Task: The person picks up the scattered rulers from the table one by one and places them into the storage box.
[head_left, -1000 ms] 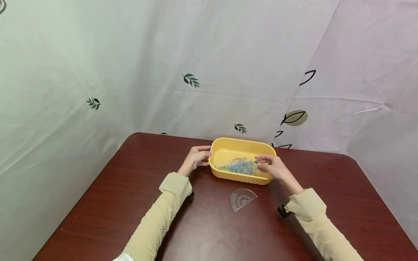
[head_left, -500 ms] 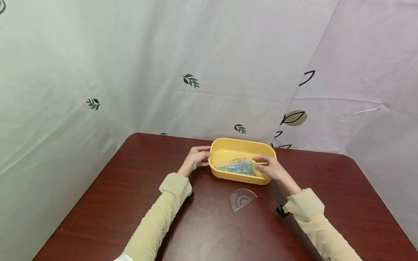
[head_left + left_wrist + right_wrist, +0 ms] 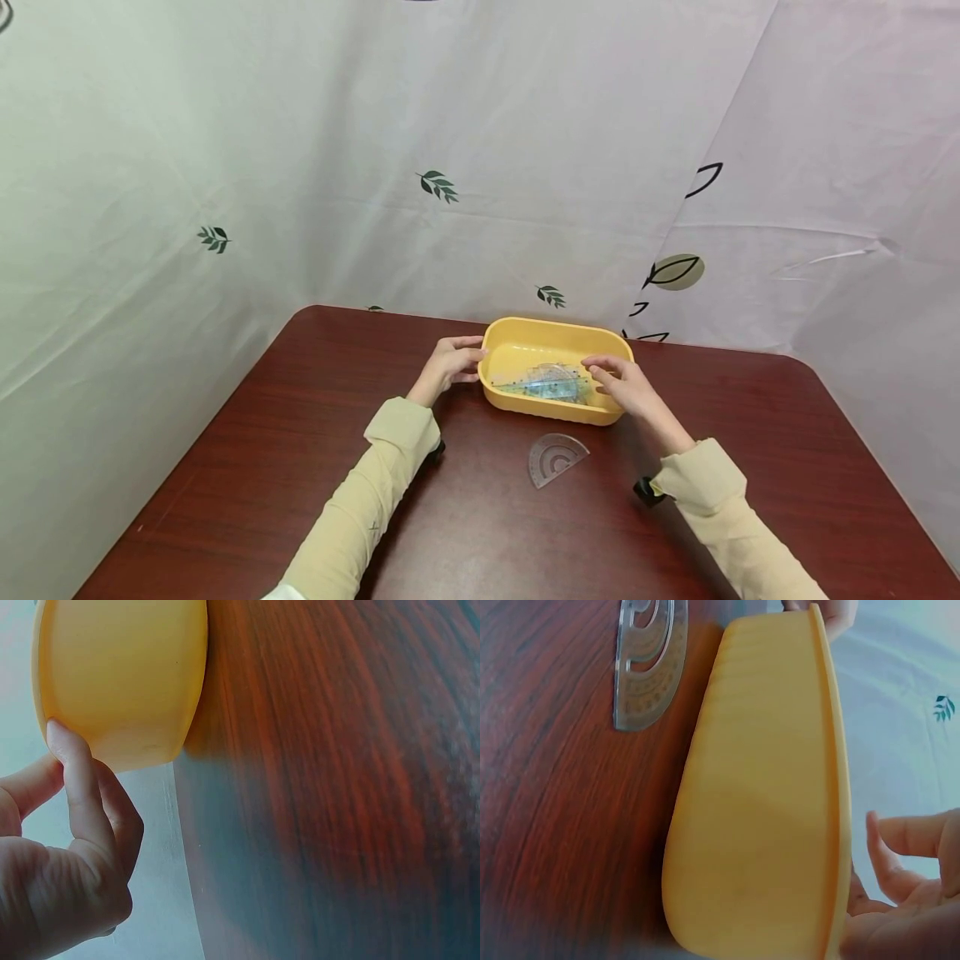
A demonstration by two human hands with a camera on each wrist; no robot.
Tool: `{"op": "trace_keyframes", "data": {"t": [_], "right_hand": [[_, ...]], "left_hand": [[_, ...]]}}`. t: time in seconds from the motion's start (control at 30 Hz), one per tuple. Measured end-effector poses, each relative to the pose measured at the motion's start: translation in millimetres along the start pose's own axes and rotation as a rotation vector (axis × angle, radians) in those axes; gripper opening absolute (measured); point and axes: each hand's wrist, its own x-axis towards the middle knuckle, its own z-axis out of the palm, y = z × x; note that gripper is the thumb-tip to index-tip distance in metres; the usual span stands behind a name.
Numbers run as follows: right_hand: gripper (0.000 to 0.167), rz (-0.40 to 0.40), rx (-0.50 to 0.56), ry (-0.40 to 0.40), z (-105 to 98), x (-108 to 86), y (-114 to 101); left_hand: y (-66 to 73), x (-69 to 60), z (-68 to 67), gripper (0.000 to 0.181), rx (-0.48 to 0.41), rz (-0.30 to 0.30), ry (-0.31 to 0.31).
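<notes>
A yellow plastic bin (image 3: 558, 411) stands near the back of the table. My left hand (image 3: 452, 361) is at its left end, and in the left wrist view the fingers pinch the bin's rim (image 3: 39, 690). Inside lie several clear and bluish flat pieces (image 3: 551, 385) that look like rulers and a set square, overlapping. My right hand (image 3: 626, 385) reaches over the right rim, fingers loosely bent above the pieces with a gap between thumb and forefinger; nothing shows in it. A clear protractor (image 3: 553, 458) lies on the table in front of the bin.
The dark red-brown table (image 3: 480, 533) has rounded back corners. A pale cloth curtain (image 3: 360, 150) with leaf prints hangs behind and at both sides, close behind the bin.
My right hand's fingers have shifted and lifted slightly off the pieces in the bin, and more of the pieces shows. The left hand, bin and protractor have stayed put.
</notes>
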Motion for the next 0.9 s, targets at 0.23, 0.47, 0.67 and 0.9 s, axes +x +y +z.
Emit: {"op": "trace_keyframes", "data": {"t": [0.23,0.47,0.67,0.9], "right_hand": [[0.031,-0.052,-0.061,0.092,2.4,-7.4,-7.1],[0.024,-0.156,-0.145,0.151,7.7,-18.3,-13.8],[0.026,-0.170,-0.140,0.130,12.6,-29.2,-15.9],[0.028,-0.175,-0.162,0.122,15.7,-37.5,-17.0]], "left_hand": [[-0.9,0.9,-1.1,0.043,-0.005,-0.002,-0.002],[-0.7,-0.4,-0.1,0.043,-0.012,0.001,-0.006],[0.4,-1.0,-0.1,0.044,-0.007,0.003,-0.007],[0.6,-1.0,-0.5,0.044,0.002,0.004,-0.004]]}}
